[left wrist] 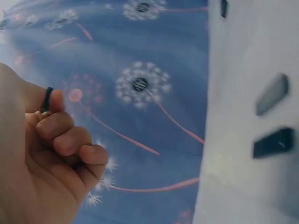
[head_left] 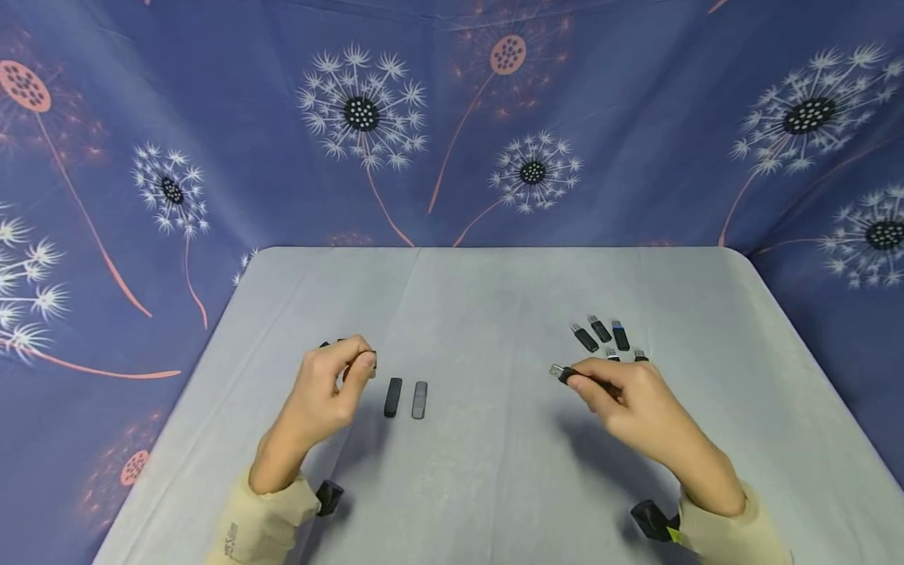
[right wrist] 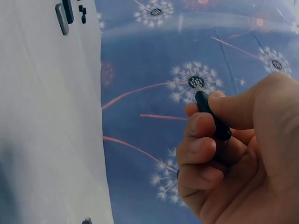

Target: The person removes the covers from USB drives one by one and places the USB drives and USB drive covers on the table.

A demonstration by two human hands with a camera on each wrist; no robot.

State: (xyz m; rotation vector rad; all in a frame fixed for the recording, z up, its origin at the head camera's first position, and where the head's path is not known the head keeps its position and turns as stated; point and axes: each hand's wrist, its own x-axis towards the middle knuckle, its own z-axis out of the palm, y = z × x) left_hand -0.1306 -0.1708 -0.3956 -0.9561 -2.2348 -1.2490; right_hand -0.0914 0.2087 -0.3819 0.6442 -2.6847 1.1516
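In the head view my right hand point(head_left: 639, 400) pinches a black USB stick point(head_left: 565, 374) between thumb and fingers, its bare metal plug pointing left. The right wrist view shows the same USB stick point(right wrist: 212, 116) lying along the fingers. My left hand point(head_left: 328, 384) is raised over the left part of the table, thumb and forefinger pinching a small black cap-like piece point(left wrist: 47, 100), mostly hidden by the fingers. Just right of that hand lie a black stick-shaped piece point(head_left: 392, 397) and a grey one point(head_left: 420, 399), side by side.
Several USB sticks point(head_left: 585, 337) with bare plugs lie beyond the right hand, some partly covered by it. Small black pieces point(head_left: 325, 344) show behind the left hand. The pale table point(head_left: 480, 486) meets a blue dandelion-print cloth point(head_left: 438, 118) at the back and sides.
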